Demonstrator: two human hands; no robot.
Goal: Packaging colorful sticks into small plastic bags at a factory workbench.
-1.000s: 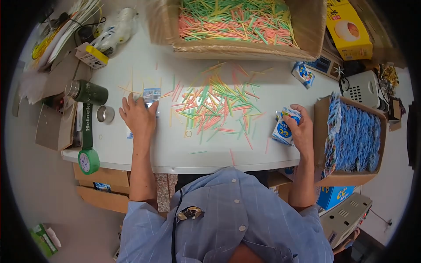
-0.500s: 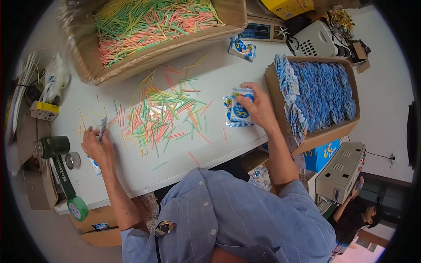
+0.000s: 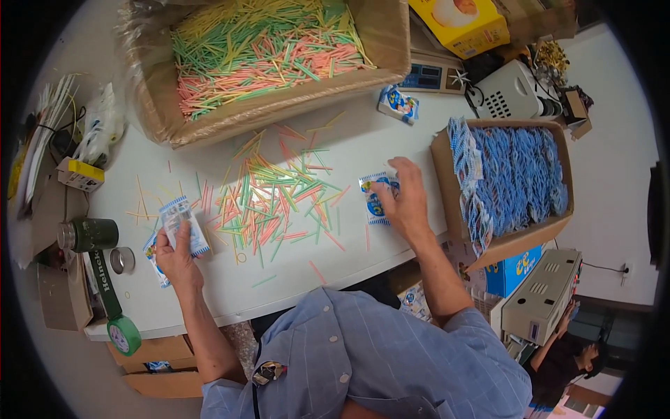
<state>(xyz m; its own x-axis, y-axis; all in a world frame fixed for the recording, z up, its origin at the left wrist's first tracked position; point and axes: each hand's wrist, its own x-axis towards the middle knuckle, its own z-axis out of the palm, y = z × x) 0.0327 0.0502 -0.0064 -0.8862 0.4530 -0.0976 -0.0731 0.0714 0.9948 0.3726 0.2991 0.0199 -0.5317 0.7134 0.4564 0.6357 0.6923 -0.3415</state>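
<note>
My left hand (image 3: 180,262) pinches a small blue-and-white packet (image 3: 185,225) between thumb and fingers, its broad side turned up. Just under that hand, another packet (image 3: 152,260) lies on the white table (image 3: 293,269). On the right, my right hand (image 3: 407,199) hovers over a blue-and-white packet (image 3: 375,201) on the table, fingers apart and slightly curled. Whether a fingertip touches that packet I cannot tell. Between my hands spreads a loose pile of thin pink, green and yellow sticks (image 3: 276,202).
A big plastic-lined carton (image 3: 293,91) of the same sticks stands at the back. To the right, a cardboard box (image 3: 520,241) is packed with blue packets. A green jar (image 3: 94,234), metal lid (image 3: 121,260) and green tape roll (image 3: 123,335) sit left. Another person (image 3: 565,359) is at far right.
My right hand has let go of its packet, which now rests on the table. My left hand has turned its packet from edge-on to flat. The view has shifted slightly.
</note>
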